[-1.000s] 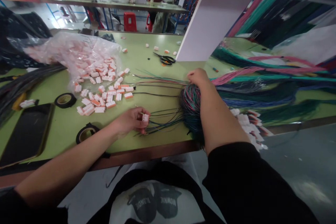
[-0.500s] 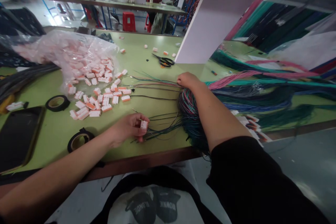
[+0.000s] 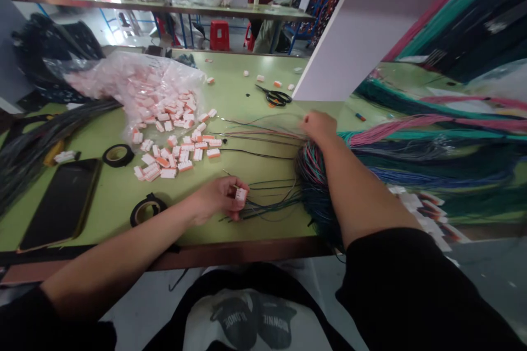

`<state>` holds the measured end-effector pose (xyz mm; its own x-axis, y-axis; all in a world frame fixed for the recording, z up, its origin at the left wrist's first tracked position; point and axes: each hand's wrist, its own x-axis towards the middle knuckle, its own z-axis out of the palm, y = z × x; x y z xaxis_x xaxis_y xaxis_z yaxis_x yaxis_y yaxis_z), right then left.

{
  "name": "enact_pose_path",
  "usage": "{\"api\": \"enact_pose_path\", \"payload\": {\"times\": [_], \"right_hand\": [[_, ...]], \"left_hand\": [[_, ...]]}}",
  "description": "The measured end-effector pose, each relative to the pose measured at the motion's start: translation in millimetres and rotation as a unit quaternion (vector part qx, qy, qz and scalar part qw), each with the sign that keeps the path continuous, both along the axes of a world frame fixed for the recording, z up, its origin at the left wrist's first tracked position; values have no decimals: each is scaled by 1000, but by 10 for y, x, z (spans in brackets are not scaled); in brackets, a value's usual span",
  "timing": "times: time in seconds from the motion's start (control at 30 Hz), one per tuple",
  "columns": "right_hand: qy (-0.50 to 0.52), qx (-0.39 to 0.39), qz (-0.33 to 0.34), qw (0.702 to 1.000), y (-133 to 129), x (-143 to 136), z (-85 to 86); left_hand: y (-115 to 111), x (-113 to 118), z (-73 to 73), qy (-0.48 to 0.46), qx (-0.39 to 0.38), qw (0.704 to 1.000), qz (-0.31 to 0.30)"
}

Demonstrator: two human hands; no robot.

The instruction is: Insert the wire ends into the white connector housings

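Observation:
My left hand (image 3: 217, 197) rests on the green table (image 3: 247, 98) near its front edge, gripping a small white connector (image 3: 240, 194) with thin dark wires trailing from it to the right. My right hand (image 3: 319, 125) reaches further out and is closed on thin wires at the end of a thick bundle of pink, teal and blue wires (image 3: 411, 142). Loose wires (image 3: 255, 134) fan out leftward from that hand. A pile of white and orange connectors (image 3: 177, 148) lies left of the loose wires.
A clear plastic bag of connectors (image 3: 135, 85) lies at the back left. Two black tape rolls (image 3: 117, 154) (image 3: 146, 209), a dark phone (image 3: 61, 203) and black scissors (image 3: 276, 97) are on the table. A white pillar (image 3: 349, 38) stands behind.
My right hand slid left along the wire bundle and back a little. My left hand kept hold of the connector. The view shifted so everything sits slightly further right.

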<state>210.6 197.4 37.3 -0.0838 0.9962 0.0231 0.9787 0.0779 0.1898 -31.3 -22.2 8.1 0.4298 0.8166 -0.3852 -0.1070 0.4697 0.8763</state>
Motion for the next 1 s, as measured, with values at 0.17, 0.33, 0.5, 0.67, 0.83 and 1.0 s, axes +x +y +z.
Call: {"api": "enact_pose_path", "payload": {"times": [0.17,0.33,0.5,0.67,0.83,1.0], "right_hand": [[177,110,-113,971,49,69,42],[220,58,28,973,10,-22,75],[271,84,76,956,-159,-151,242],[297,-85,241,920,-625,-500,418],[334,-153,300,880,-1176,-662,391],[401,-137,288,859,-1468,-590,178]], "left_hand": [[22,-19,-9,-13,13,1000,-14],[67,-24,-31,-15,11,1000,-19],[98,13,-48,-15,-7,1000,21],[106,15,47,-9,-9,994,112],[107,-22,140,-30,-23,992,124],[105,-22,112,-68,-15,992,109]]}}
